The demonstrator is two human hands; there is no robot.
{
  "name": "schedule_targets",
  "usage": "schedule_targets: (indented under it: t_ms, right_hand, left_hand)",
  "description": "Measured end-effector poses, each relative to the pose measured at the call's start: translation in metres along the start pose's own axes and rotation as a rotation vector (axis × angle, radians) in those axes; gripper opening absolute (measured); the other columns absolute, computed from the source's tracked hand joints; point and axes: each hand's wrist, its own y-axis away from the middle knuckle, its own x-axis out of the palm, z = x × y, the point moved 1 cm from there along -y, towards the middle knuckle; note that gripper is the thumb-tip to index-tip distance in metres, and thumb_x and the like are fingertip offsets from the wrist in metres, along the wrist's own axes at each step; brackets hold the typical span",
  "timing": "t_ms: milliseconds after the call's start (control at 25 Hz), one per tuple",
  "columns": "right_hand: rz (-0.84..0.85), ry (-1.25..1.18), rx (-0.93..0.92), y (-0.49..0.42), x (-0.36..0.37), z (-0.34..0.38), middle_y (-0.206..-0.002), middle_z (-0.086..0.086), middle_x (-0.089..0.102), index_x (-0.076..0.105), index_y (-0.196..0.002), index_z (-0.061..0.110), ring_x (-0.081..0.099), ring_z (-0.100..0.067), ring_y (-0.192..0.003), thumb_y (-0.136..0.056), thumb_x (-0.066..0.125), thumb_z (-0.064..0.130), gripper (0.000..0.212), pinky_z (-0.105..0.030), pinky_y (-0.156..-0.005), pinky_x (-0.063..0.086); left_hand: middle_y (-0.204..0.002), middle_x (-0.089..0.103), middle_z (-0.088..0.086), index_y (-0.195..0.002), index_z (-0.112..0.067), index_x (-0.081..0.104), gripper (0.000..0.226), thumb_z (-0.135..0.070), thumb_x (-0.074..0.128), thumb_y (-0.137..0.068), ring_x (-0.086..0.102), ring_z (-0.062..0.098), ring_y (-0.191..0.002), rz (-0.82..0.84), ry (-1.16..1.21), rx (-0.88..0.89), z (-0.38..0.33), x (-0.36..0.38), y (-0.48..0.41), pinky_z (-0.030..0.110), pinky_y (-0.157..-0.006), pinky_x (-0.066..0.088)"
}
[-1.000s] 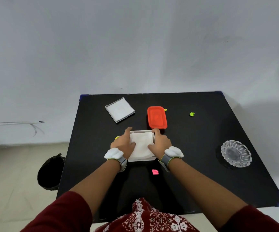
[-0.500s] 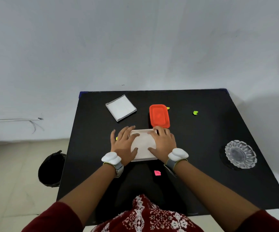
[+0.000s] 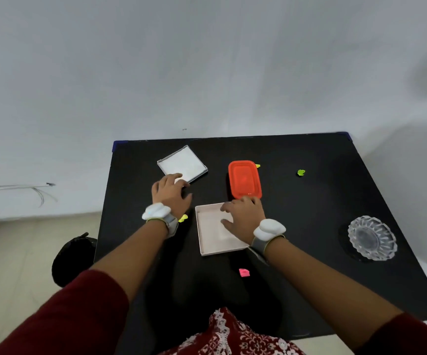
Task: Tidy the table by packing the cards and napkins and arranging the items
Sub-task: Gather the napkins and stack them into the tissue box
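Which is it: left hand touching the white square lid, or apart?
Touching: head view shows the left hand, fingers on the white square lid, near corner.

A black bag sits on the pale floor at the left; above it, a thin wire hangs against the white wall.
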Motion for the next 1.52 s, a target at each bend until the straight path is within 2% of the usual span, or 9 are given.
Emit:
schedule_targets:
  t_ms: [160,520,640,760,920,1040,1160,1320,1520]
  right_hand:
    - [-0.065,-0.230,0.005,-0.020,-0.010,-0.003,-0.110,0.006,0.068,0.062,-0.115,0.025,0.057,-0.022,-0.105,-0.091,0.050,0.030,0.027,-0.036,-0.089,0.045]
    - [-0.260,-0.361,-0.045,-0.010,-0.012,-0.009,-0.124,-0.002,0.063,0.060,-0.123,0.018,0.055,-0.024,-0.117,-0.086,0.057,0.015,0.038,-0.032,-0.097,0.043]
    - [-0.412,-0.310,-0.101,-0.002,-0.028,-0.021,-0.148,0.000,0.040,0.034,-0.144,0.024,0.038,-0.026,-0.135,-0.072,0.063,0.017,0.078,-0.038,-0.109,0.035]
    - [-0.452,-0.224,-0.158,0.013,-0.035,-0.025,-0.159,0.006,0.020,0.017,-0.148,0.030,0.019,-0.021,-0.147,-0.070,0.066,0.025,0.092,-0.040,-0.116,0.020]
    - [-0.544,-0.171,-0.337,0.032,-0.030,-0.033,-0.147,0.005,0.044,0.050,-0.130,0.028,0.032,-0.019,-0.141,-0.075,0.067,0.023,0.058,-0.041,-0.111,0.027]
    - [-0.358,-0.642,-0.318,0.045,-0.030,-0.032,-0.106,0.005,0.070,0.069,-0.100,0.019,0.061,-0.003,-0.103,-0.080,0.067,0.009,0.022,-0.033,-0.091,0.047]
    - [-0.012,-1.196,-0.029,0.055,-0.031,-0.018,-0.102,0.001,0.068,0.063,-0.109,0.016,0.065,-0.003,-0.089,-0.084,0.065,-0.002,0.031,-0.021,-0.079,0.053]
    - [0.208,-1.382,0.354,0.050,-0.017,-0.010,-0.112,-0.009,0.065,0.056,-0.117,0.012,0.066,-0.020,-0.087,-0.084,0.065,0.003,0.035,-0.033,-0.074,0.055]
    - [0.136,-1.120,0.481,0.044,0.004,0.000,-0.112,-0.006,0.058,0.044,-0.123,0.010,0.060,-0.024,-0.098,-0.082,0.067,0.017,0.048,-0.038,-0.085,0.051]
  left_hand:
    - [-0.134,0.052,-0.004,-0.125,-0.023,0.053,0.041,-0.028,0.052,-0.085,0.039,0.023,-0.132,0.202,-0.258,0.050,0.027,0.009,-0.027,0.045,-0.115,0.010]
    - [-0.114,0.065,-0.010,-0.095,-0.022,0.069,0.020,-0.025,0.051,-0.089,0.047,0.018,-0.130,-0.072,-0.304,0.217,0.035,-0.009,0.005,0.046,-0.110,-0.023]
    - [-0.115,0.066,-0.010,-0.090,-0.025,0.071,0.031,-0.032,0.041,-0.088,0.043,0.012,-0.127,-0.259,-0.252,0.390,0.026,-0.029,0.027,0.046,-0.115,-0.011]
    - [-0.119,0.066,-0.006,-0.092,-0.024,0.071,0.024,-0.029,0.048,-0.089,0.042,0.013,-0.128,-0.429,-0.154,0.577,0.013,-0.045,0.060,0.050,-0.115,0.015]
    - [-0.125,0.063,-0.003,-0.102,-0.022,0.066,0.017,-0.024,0.053,-0.091,0.046,0.015,-0.129,-0.358,0.034,0.744,0.000,-0.052,0.099,0.044,-0.111,0.030]
    - [-0.128,0.059,-0.008,-0.113,-0.021,0.058,0.023,-0.026,0.049,-0.092,0.049,0.010,-0.128,-0.078,0.527,0.510,-0.017,-0.055,0.112,0.030,-0.109,0.036]
    - [-0.107,0.066,-0.006,-0.109,-0.020,0.057,0.021,-0.012,0.057,-0.090,0.064,0.005,-0.100,0.107,1.130,-0.012,-0.041,-0.047,0.109,0.021,-0.084,0.051]
    - [-0.093,0.066,0.008,-0.103,-0.007,0.060,0.012,-0.007,0.055,-0.091,0.064,0.020,-0.078,0.209,1.236,-0.471,-0.045,-0.018,0.092,0.027,-0.060,0.055]
    - [-0.094,0.072,0.007,-0.105,-0.011,0.071,0.023,-0.022,0.064,-0.085,0.069,0.027,-0.087,0.108,0.996,-0.610,-0.036,0.010,0.087,0.043,-0.080,0.059]
